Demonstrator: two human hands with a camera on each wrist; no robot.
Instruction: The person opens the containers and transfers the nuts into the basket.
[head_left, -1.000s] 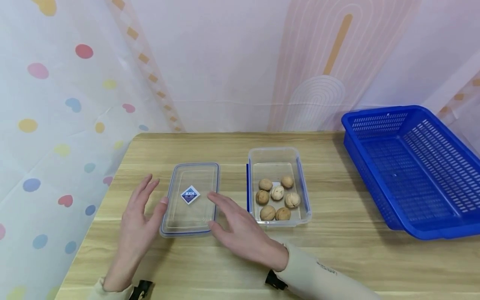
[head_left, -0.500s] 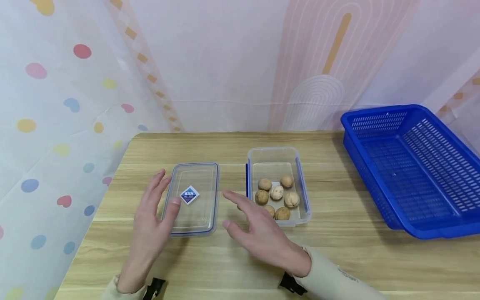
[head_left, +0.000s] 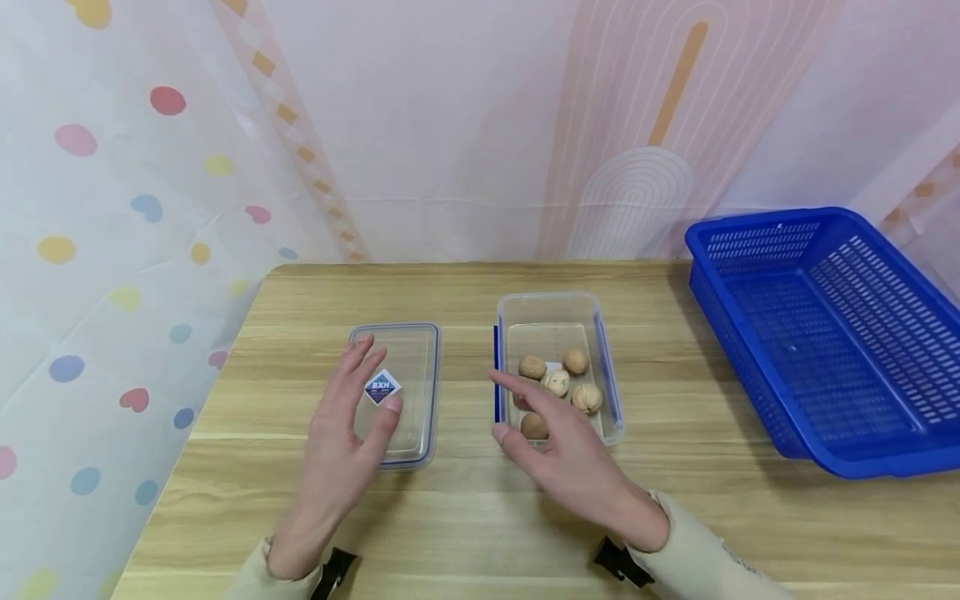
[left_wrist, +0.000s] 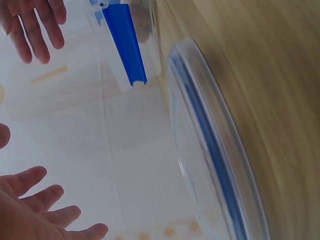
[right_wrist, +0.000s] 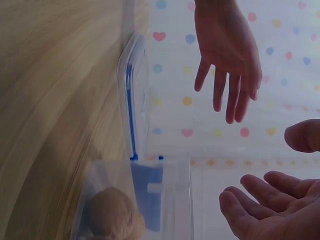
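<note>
A clear lid (head_left: 412, 400) with a blue seal and a BXH sticker lies flat on the table, left of a clear plastic box (head_left: 551, 312). Several walnuts (head_left: 587, 398) sit in the box, toward its near end. My left hand (head_left: 341, 446) hovers over the lid's left part, fingers spread and holding nothing. Over the box's near left corner is my right hand (head_left: 573, 454), also holding nothing, and it hides some walnuts. In the left wrist view a blue side latch (left_wrist: 125, 45) hangs on the box's wall. Both hands appear above the lid's level in the right wrist view.
A blue slotted basket (head_left: 750, 367) stands at the right of the wooden table (head_left: 450, 542). Behind the table hangs a patterned cloth (head_left: 450, 125), which also runs down its left side.
Both hands have moved right. The left hand has come from beside the lid to over it, and the right hand from the lid's right edge to over the box. Lid and box stay put.
</note>
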